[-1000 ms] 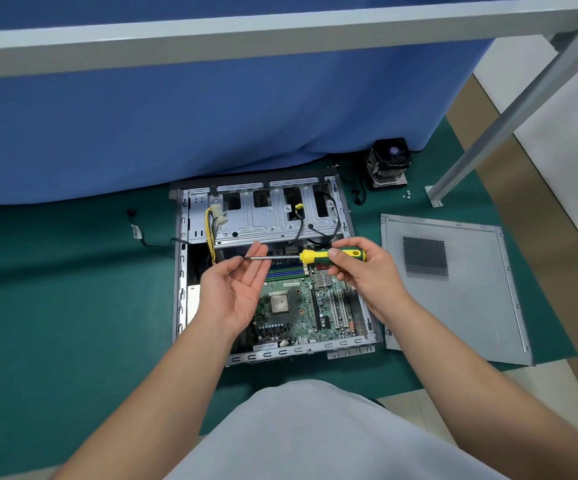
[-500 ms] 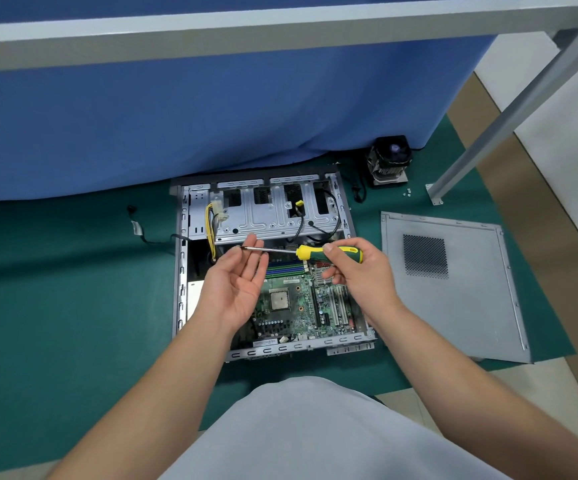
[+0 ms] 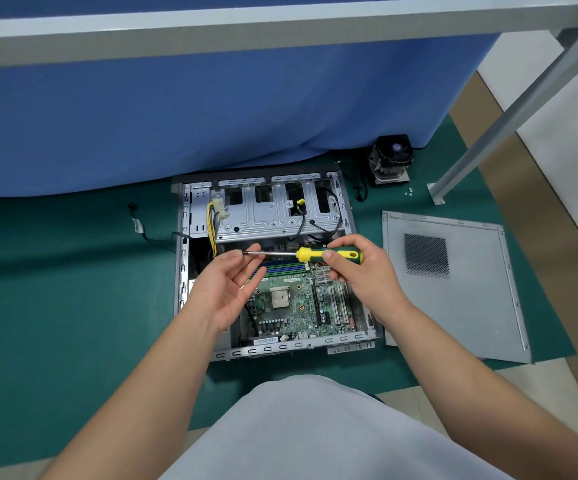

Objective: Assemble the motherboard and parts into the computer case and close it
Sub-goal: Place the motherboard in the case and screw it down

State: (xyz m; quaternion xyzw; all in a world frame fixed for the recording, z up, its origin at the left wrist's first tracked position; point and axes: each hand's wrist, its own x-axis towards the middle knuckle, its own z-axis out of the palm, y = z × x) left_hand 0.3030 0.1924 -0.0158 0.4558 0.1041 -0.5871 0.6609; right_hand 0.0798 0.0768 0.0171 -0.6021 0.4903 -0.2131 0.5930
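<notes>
An open grey computer case [image 3: 183, 271] lies flat on a green mat, with the green motherboard [image 3: 291, 306] sitting inside it. Above the board my right hand [image 3: 363, 271] grips the yellow-and-green handle of a screwdriver [image 3: 315, 254], held level with its shaft pointing left. My left hand [image 3: 225, 289] is palm up with relaxed fingers, and its fingertips touch the screwdriver's tip. The case's side panel [image 3: 453, 289] lies flat on the mat to the right of the case.
A CPU cooler with fan [image 3: 389, 161] stands behind the case at the right, with small screws [image 3: 408, 192] beside it. A blue cloth [image 3: 211, 116] hangs behind. A metal frame leg [image 3: 488, 133] slants down at the right. A loose cable [image 3: 142, 230] lies left of the case.
Both hands with the screwdriver have drifted slightly up and away from me. The left fingertips stay at the screwdriver's tip. The case and panel have not moved.
</notes>
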